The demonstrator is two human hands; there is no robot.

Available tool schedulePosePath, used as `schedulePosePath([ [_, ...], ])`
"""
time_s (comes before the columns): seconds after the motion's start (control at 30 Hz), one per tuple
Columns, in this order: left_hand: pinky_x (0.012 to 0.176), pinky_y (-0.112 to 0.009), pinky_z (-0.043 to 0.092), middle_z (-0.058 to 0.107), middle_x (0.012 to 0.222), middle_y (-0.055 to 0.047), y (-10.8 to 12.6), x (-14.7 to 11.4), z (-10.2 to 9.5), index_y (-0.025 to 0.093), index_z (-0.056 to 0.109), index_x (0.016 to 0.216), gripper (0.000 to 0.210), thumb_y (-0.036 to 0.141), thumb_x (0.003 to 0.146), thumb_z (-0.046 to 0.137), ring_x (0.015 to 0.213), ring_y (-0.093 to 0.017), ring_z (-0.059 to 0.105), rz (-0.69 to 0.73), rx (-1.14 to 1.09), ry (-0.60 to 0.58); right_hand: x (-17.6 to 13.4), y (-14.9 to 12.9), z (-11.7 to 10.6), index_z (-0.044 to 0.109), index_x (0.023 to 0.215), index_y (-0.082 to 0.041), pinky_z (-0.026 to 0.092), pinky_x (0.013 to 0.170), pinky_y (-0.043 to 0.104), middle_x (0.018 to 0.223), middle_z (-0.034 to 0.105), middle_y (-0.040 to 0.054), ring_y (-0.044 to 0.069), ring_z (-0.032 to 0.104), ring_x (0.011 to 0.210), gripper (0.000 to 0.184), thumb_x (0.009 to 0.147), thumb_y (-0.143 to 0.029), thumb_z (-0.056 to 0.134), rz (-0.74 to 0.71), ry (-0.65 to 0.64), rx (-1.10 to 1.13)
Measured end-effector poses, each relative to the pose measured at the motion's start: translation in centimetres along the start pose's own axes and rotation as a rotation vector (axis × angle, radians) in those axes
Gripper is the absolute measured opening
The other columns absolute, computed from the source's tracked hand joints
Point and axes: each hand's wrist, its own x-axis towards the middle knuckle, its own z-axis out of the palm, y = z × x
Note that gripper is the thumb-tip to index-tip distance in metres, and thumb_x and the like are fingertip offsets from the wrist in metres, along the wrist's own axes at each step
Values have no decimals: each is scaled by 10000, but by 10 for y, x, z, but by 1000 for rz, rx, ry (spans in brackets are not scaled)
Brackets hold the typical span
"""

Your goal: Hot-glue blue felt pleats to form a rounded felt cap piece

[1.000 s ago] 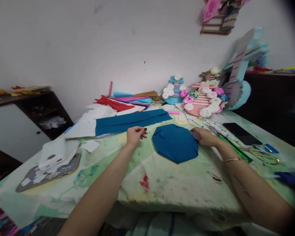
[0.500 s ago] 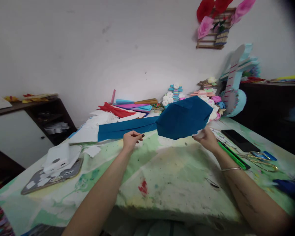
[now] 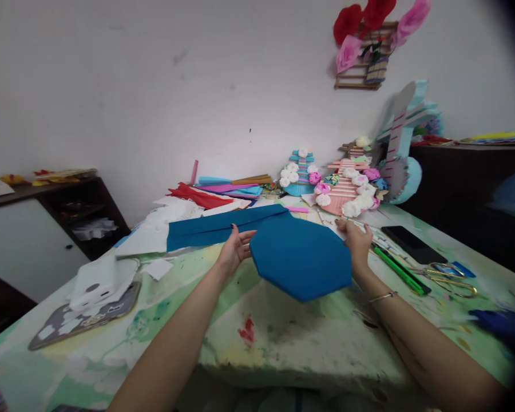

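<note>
A blue octagonal panel (image 3: 302,257), apparently covered in paper or cloth, is tilted above the table with a shadow under it. At its right edge, my right hand (image 3: 355,243) is closed on it, though part of the grip is hidden. My left hand (image 3: 235,252) is at the panel's left edge, thumb raised and fingers stretched out; the fingertips reach the rim, and I cannot tell if they press on it. Behind the left hand lies a long folded blue strip (image 3: 206,230).
On the right lie a black phone (image 3: 412,245), a green cutter (image 3: 401,272) and gold-handled scissors (image 3: 448,277). White pieces rest on a grey board (image 3: 115,306) at left. Flower-decorated crafts (image 3: 347,191) and folded coloured sheets (image 3: 232,189) line the wall.
The panel has come nearer and lower, turning its smooth blue face toward me. My left hand has opened from a pinch and moved to the panel's edge. My right hand has shifted its grip.
</note>
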Motion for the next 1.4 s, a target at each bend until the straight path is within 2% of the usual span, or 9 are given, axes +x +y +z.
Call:
schedulePosePath([
  [0.1, 696, -319, 538, 666, 1125, -181, 2, -3, 3, 141, 651, 1150, 747, 750, 754, 478, 903, -252, 678, -27, -48, -111, -1, -5, 0, 527, 1088, -200, 175, 1076, 512, 1139, 666, 103, 235, 544, 1154, 302, 858, -121, 348, -74, -24, -38],
  [0.27, 691, -263, 521, 639, 1161, -136, -10, 2, 0, 202, 512, 1321, 867, 412, 552, 851, 888, -203, 662, 52, 74, 39, 0, -16, 0, 491, 1247, -212, 102, 1069, 566, 1251, 623, 120, 273, 458, 1257, 359, 918, -149, 361, -219, -96, -91],
  [0.4, 746, -284, 518, 685, 1069, -126, -16, 7, -1, 151, 656, 1143, 661, 372, 551, 850, 901, -214, 654, 120, 168, 90, -1, -20, 1, 452, 1327, -221, 120, 1035, 616, 1369, 531, 144, 318, 390, 1299, 413, 935, -139, 353, -314, -163, -148],
  [0.5, 658, -270, 500, 725, 885, -105, -18, 8, -1, 121, 732, 929, 431, 426, 630, 782, 775, -198, 650, 154, 241, 158, -3, -20, 4, 493, 1267, -198, 128, 1023, 636, 1414, 474, 167, 325, 353, 1320, 370, 939, -134, 334, -361, -199, -202],
  [0.7, 484, -216, 410, 668, 618, -30, -19, 11, -4, 134, 715, 746, 216, 346, 702, 711, 531, -128, 568, 168, 330, 289, -6, -19, 7, 518, 1185, -163, 244, 1002, 557, 1414, 450, 185, 321, 296, 1339, 343, 867, -126, 394, -409, -247, -289],
  [0.83, 394, -186, 362, 626, 579, 1, -17, 12, -6, 146, 630, 714, 153, 291, 748, 665, 397, -89, 508, 125, 315, 354, -5, -15, 8, 510, 1185, -173, 286, 975, 511, 1387, 466, 173, 329, 311, 1309, 387, 803, -137, 458, -385, -246, -273],
  [1.03, 393, -185, 414, 595, 524, 23, -12, 14, -11, 179, 463, 734, 229, 346, 883, 511, 379, -115, 564, 89, 137, 463, -2, -7, 8, 470, 1209, -181, 314, 956, 476, 1357, 477, 153, 315, 359, 1254, 503, 714, -93, 486, -306, -219, -272],
  [1.2, 407, -165, 427, 564, 506, 17, -8, 16, -20, 156, 467, 659, 342, 403, 881, 546, 452, -130, 626, 111, -117, 538, -1, 5, 9, 444, 1229, -150, 381, 869, 453, 1326, 474, 172, 332, 405, 1175, 554, 681, -97, 504, -203, -205, -284],
  [1.4, 544, -151, 521, 587, 602, 10, 11, 19, -42, 149, 490, 668, 282, 247, 930, 526, 616, -95, 668, 220, -529, 608, 0, 13, 7, 449, 1225, -139, 393, 827, 466, 1302, 476, 186, 353, 413, 1133, 500, 729, -118, 504, -100, -200, -315],
])
